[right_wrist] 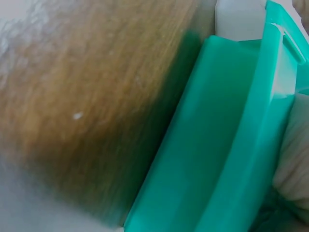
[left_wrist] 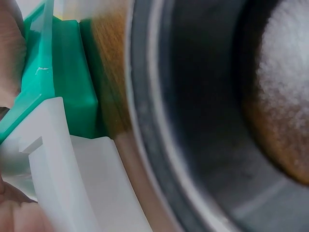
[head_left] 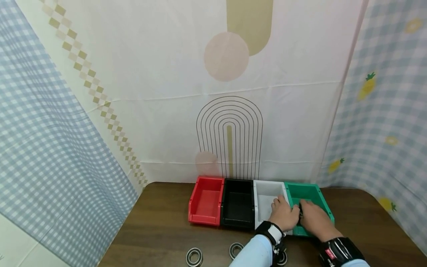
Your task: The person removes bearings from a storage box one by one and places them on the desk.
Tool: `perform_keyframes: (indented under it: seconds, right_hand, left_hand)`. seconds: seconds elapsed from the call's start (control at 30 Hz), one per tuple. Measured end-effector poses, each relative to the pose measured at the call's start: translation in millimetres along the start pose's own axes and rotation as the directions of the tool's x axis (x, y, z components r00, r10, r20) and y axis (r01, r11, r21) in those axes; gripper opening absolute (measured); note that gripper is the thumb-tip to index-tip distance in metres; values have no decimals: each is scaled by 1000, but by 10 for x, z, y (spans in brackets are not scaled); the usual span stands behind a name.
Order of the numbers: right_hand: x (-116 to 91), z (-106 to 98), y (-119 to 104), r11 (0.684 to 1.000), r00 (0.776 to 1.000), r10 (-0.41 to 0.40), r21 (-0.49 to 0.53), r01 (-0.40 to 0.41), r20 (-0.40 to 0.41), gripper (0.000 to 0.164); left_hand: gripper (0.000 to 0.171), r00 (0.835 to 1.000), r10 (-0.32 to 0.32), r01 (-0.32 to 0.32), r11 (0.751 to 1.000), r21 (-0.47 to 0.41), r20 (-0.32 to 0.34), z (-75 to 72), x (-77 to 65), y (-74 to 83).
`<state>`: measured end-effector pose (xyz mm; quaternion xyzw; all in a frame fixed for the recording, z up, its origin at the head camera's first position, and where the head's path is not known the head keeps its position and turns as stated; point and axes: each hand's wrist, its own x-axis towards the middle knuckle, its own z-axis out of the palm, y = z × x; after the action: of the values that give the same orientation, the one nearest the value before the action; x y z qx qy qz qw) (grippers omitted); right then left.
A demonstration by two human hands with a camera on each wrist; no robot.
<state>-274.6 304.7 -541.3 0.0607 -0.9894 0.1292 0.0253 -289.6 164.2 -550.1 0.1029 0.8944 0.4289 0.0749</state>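
Note:
My left hand (head_left: 285,215) is over the white bin (head_left: 265,188), its thumb pointing at the green bin (head_left: 301,188). My right hand (head_left: 315,218) reaches down into the green bin, fingers bent. Between the left thumb and the right fingers is a small dark, partly shiny piece (head_left: 301,212), mostly covered; the right fingers hold it. I cannot tell whether the left fingers grip it too. In the left wrist view, a ball bearing (left_wrist: 183,116) looms large beside the bins. In the right wrist view, part of the right hand (right_wrist: 294,150) shows inside the green wall.
A red bin (head_left: 205,200) and a black bin (head_left: 237,204) stand left of the white one, in one row. Nearer me on the brown table (head_left: 156,226) lie ball bearings (head_left: 194,257), some partly behind the left sleeve (head_left: 255,252). Cloth (head_left: 166,129) hangs behind.

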Motion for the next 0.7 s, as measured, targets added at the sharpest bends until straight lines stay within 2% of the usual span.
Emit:
perform_keyframes:
  seconds: [0.2, 0.43, 0.7]
  right_hand:
    - [-12, -1, -9, 1000, 1000, -9, 15, 9, -3, 52]
    - [-27, 14, -18, 999, 998, -13, 34, 15, -61, 32]
    - [-130, 52, -56, 1000, 982, -1, 18, 5, -189, 40]
  left_hand:
    - [67, 1000, 15, -15, 1000, 6, -2, -64, -55, 41]
    - [66, 1000, 26, -26, 1000, 10, 7, -88, -90, 69]
    - [63, 1000, 17, -17, 1000, 15, 4, -43, -48, 47]
